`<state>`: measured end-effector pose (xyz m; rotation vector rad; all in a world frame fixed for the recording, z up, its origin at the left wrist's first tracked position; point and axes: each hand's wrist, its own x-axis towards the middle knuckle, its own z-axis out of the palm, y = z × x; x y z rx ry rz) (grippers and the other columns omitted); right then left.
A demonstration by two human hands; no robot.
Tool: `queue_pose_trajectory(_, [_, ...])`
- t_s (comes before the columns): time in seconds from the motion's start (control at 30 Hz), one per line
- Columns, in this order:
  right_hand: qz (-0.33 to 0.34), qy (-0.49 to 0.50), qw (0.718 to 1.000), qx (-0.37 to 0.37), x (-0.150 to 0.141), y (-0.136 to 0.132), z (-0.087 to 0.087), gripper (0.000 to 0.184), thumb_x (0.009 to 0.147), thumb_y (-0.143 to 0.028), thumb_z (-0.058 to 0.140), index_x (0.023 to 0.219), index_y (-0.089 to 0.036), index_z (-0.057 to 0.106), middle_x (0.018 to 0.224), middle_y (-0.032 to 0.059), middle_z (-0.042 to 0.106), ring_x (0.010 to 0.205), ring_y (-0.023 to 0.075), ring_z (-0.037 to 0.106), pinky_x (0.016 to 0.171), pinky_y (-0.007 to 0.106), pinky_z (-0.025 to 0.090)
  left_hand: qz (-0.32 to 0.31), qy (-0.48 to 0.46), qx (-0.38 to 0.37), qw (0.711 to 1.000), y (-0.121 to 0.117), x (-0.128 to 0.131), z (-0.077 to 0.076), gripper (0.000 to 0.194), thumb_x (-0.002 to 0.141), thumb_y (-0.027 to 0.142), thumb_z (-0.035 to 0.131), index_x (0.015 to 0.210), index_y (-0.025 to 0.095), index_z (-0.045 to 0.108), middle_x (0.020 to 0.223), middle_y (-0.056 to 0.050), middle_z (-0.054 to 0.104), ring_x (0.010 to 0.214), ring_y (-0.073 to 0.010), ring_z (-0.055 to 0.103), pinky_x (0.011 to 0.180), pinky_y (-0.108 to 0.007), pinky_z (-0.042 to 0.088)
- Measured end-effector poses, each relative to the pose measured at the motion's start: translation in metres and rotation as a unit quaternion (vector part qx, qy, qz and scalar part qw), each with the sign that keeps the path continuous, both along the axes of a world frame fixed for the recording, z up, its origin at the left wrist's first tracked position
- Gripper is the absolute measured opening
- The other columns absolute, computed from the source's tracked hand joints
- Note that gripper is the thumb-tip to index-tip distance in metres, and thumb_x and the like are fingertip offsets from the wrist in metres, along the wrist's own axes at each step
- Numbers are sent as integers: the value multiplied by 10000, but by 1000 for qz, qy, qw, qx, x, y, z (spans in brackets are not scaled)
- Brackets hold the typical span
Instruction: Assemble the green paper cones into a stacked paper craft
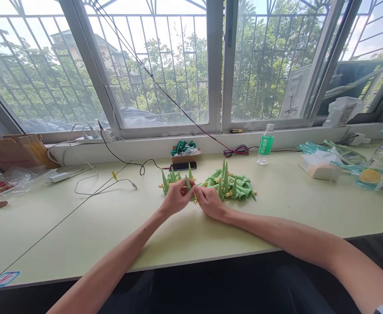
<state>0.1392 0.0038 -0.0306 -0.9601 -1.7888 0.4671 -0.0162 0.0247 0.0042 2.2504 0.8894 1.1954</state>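
Note:
In the head view my left hand point(176, 197) has its fingers closed around a small green pointed cone point(188, 183), tip up. My right hand point(211, 202) meets it from the right, with thumb and fingers pinched together at the cone's side. Whatever sits between those right fingertips is too small to make out. Just beyond my right hand lies a heap of green rolled tubes point(242, 188) with yellow bits among them, and a tall green cone point(225, 174) stands upright there. More upright green cones point(164, 183) stand behind my left hand, which partly hides them.
Behind the cones are a dark phone point(183, 166) and a small box point(185, 157) of green and silver material. A water bottle point(265, 145) stands by the sill, with a tissue pack point(320, 165) farther right. White cables point(95, 185) and plastic bags point(21, 176) lie leftward.

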Motion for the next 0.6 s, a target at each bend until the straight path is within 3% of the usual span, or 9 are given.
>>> queue_pose_trajectory(0.3, [17,-19,1000,4,1,-1,-2,446,978,-487,366,637,-201,368,530,-50,381,491,93,336,496,247,242,-15,-37,-75,996,2,0,0,169,820,293,617,878,139,579,798,-14,576,610,-99,573,505,-195,461])
queue_pose_trajectory(0.6, [14,-21,1000,3,0,2,-5,451,994,-473,328,642,-198,386,555,-35,442,504,96,356,512,249,262,-9,-36,-92,995,-2,2,4,193,805,317,626,852,139,570,746,4,548,517,-60,499,410,-155,390])
